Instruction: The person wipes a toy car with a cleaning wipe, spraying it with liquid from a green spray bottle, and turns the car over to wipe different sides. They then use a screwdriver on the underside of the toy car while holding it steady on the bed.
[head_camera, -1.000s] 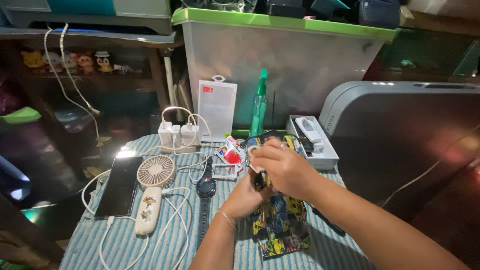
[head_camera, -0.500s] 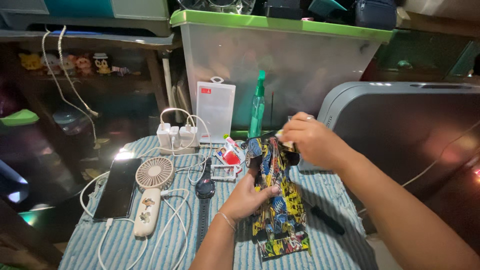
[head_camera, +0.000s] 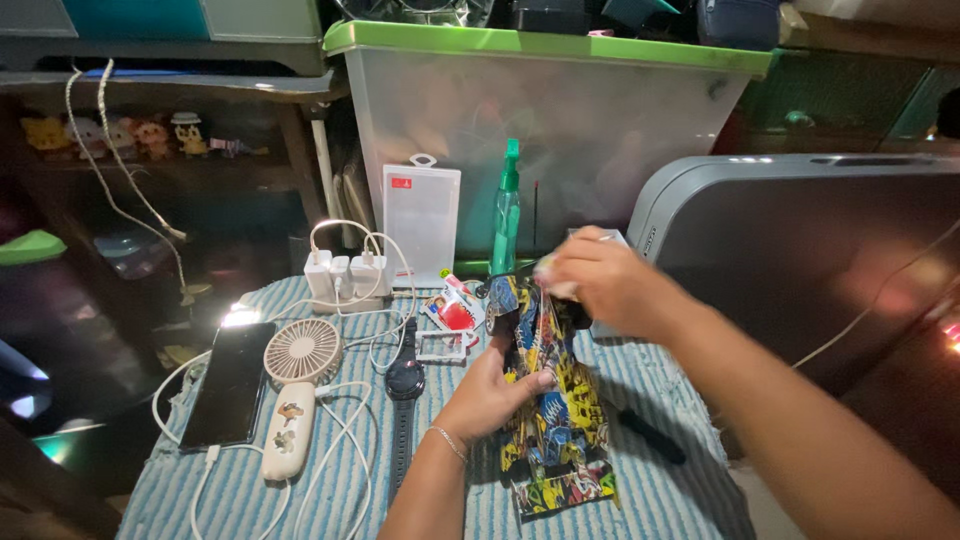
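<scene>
Gripping a colourful printed sheet (head_camera: 552, 420) over the striped worktop (head_camera: 660, 490): left hand (head_camera: 490, 395) pinching its middle with closed fingers, right hand (head_camera: 600, 280) clamped shut on its top edge. Nearby to the left, a wristwatch (head_camera: 404, 385), handheld fan (head_camera: 297, 385), dark phone (head_camera: 230, 385).

You've got two hands in view, left (head_camera: 488, 392) and right (head_camera: 600, 282). One colourful printed sheet (head_camera: 553, 420), one handheld fan (head_camera: 296, 385), one dark phone (head_camera: 229, 383), one wristwatch (head_camera: 404, 400), one green spray bottle (head_camera: 506, 212), three white chargers (head_camera: 346, 274), one clear storage bin (head_camera: 540, 120).
</scene>
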